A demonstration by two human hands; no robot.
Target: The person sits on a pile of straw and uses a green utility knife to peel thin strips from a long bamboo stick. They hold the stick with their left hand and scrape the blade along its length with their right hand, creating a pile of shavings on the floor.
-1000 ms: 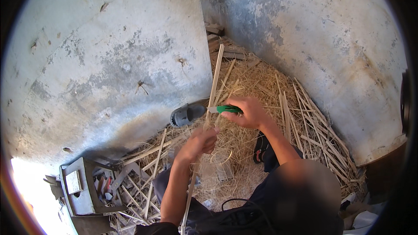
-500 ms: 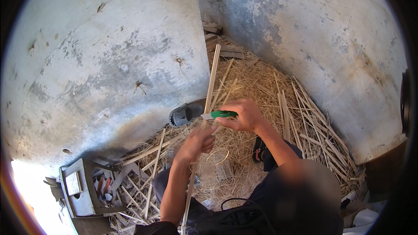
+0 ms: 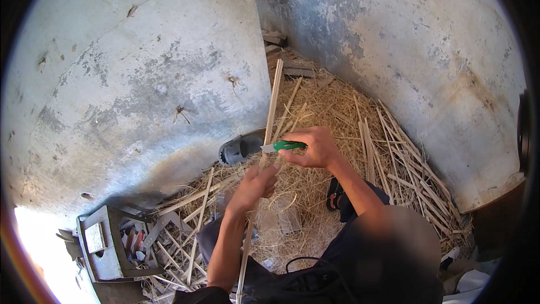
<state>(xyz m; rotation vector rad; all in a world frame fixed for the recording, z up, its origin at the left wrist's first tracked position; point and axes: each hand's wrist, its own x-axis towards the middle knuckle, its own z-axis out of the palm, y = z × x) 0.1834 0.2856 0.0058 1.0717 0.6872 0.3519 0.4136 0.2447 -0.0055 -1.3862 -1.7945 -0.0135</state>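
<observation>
My left hand [image 3: 253, 188] is closed around a long, pale split-wood strip [image 3: 274, 95]. The strip slants from near the wall corner down past my left forearm toward my body. In my right hand [image 3: 316, 147] is a green-handled utility knife [image 3: 290, 144]. Its blade points left and lies against or just over the strip, a little beyond my left hand; actual contact cannot be made out. A dark grey clog [image 3: 229, 151] lies beside the strip, close to the left wall.
Fine shavings [image 3: 332, 101] cover the floor. Many loose strips [image 3: 413, 166] lie along the right wall [image 3: 405, 50], and others at lower left. A worn box-like frame [image 3: 104, 242] stands at lower left. A dark sandal [image 3: 333, 194] shows by my right forearm.
The strip has shifted very slightly toward me. Both hands and the knife stay nearly in place.
</observation>
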